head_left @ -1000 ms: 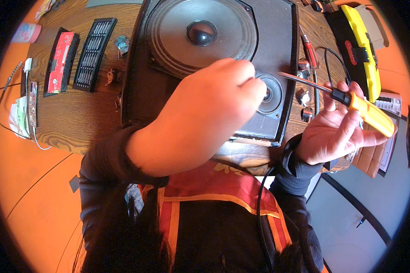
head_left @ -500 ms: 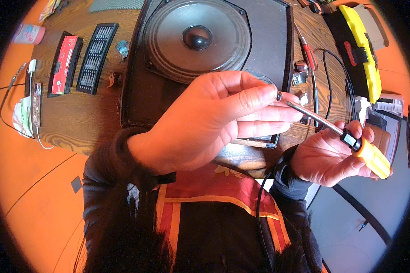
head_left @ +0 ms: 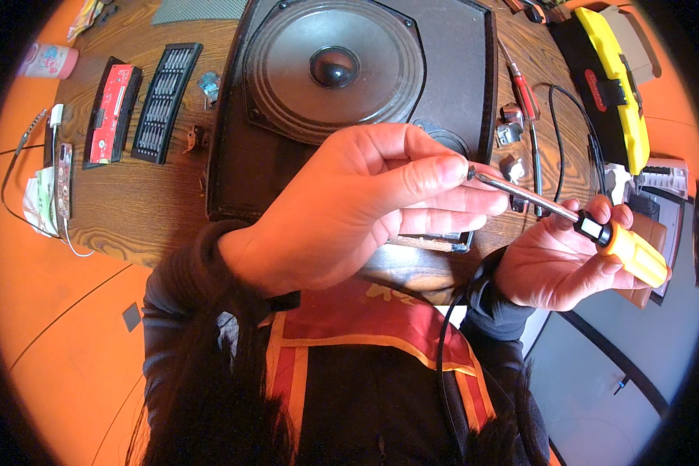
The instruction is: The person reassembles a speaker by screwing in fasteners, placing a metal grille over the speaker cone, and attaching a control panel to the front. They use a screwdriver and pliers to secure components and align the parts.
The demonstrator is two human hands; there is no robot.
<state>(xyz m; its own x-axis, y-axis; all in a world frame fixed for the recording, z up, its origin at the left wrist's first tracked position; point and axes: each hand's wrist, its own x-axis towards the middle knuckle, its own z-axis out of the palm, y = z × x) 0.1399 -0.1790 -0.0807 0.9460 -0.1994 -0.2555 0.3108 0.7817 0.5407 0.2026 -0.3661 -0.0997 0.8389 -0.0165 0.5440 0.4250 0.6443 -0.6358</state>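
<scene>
Between thumb and fingers, my left hand (head_left: 380,186) pinches a small dark screw (head_left: 472,173). My right hand (head_left: 555,264) grips a screwdriver (head_left: 633,252) with a yellow and black handle; its metal shaft points up and left. The tip meets the screw or sits right against it at my left fingertips. Below both hands, a black speaker cabinet (head_left: 233,175) lies face up on the wooden table, with a large round speaker cone (head_left: 287,74) set in it. My left hand hides part of a smaller round speaker (head_left: 446,138) near the cabinet's lower right.
To the left lie a bit set in a black case (head_left: 167,101), a red box (head_left: 115,116) and a phone (head_left: 64,182) with cables. On the right are a red-handled soldering iron (head_left: 523,92), a black cable (head_left: 559,132), small metal parts (head_left: 509,133) and a yellow and black toolbox (head_left: 625,101).
The screwdriver's tip has moved up and left, closing the gap to the screw in my left fingers. My right hand's fingers have shifted slightly on the handle.
</scene>
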